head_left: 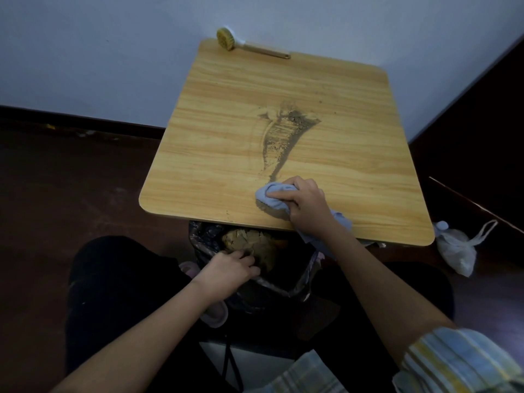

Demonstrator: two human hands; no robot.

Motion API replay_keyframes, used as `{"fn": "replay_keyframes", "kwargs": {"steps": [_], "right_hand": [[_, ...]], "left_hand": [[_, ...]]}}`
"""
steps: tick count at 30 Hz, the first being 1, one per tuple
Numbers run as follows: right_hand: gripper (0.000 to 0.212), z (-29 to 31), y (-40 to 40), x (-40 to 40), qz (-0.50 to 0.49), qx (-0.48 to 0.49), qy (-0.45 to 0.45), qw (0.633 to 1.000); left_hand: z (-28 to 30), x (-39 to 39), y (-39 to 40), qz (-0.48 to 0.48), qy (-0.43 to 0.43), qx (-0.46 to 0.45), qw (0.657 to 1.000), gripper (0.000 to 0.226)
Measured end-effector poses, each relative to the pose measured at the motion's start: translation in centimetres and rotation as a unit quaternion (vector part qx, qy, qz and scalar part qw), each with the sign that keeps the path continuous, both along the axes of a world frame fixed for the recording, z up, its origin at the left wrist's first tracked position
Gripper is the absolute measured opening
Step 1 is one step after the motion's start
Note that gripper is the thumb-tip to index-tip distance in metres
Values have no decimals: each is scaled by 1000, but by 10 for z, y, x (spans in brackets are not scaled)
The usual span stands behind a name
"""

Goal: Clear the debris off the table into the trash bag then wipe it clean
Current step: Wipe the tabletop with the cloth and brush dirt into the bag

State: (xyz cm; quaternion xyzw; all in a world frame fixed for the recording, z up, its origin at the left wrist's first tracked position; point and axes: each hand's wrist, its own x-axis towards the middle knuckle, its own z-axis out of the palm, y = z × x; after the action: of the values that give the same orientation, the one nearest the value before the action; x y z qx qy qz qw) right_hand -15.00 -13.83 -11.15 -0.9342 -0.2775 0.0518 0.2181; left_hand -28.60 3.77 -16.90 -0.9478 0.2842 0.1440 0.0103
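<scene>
Your right hand (304,204) grips the cloth (273,198); the dirt streak (283,137) runs lengthwise away beyond its curled fingers. Your left hand (226,269) pinches the trash bag (295,285) rim.

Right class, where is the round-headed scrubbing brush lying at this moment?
In the head view, the round-headed scrubbing brush lies on the far left corner of the wooden table, beside the pale wall.

Readable text: none in this view.
Desk (232,143): plain wood grain, no lettering or numbers.
Brush (249,45): no brand mark legible on handle or head.
Cloth (273,198): no tag or print visible.
Trash bag (207,245): dark plastic, no printing readable.
White bag (459,251): no legible marking.
</scene>
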Motion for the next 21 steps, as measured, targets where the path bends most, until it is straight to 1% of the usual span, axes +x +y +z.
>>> {"fn": "replay_keyframes", "kwargs": {"steps": [2, 4, 6, 8, 12, 14, 16, 21], "right_hand": [[37, 0, 0, -1, 3, 5, 0, 1000], [35, 1, 1, -3, 6, 11, 3, 1000], [34, 1, 1, -4, 9, 19, 6, 1000], [34, 0, 1, -6, 15, 23, 5, 1000], [34, 0, 1, -10, 27, 24, 2, 999], [34, 0, 1, -11, 34, 25, 1, 999], [33, 0, 1, -13, 38, 27, 1, 999], [34, 1, 2, -16, 42, 39, -1, 998]], "left_hand": [[-4, 1, 2, 13, -2, -2, 1000, 31], [3, 1, 1, -1, -13, -20, 1000, 27], [7, 1, 0, -38, -22, -14, 999, 34], [7, 0, 0, -36, -29, -8, 999, 37], [6, 2, 0, -41, -44, -14, 998, 34], [5, 1, 1, -22, -33, -14, 999, 28], [-1, 1, 3, 11, -13, -12, 1000, 28], [4, 3, 3, 18, -19, -23, 999, 27]]}}
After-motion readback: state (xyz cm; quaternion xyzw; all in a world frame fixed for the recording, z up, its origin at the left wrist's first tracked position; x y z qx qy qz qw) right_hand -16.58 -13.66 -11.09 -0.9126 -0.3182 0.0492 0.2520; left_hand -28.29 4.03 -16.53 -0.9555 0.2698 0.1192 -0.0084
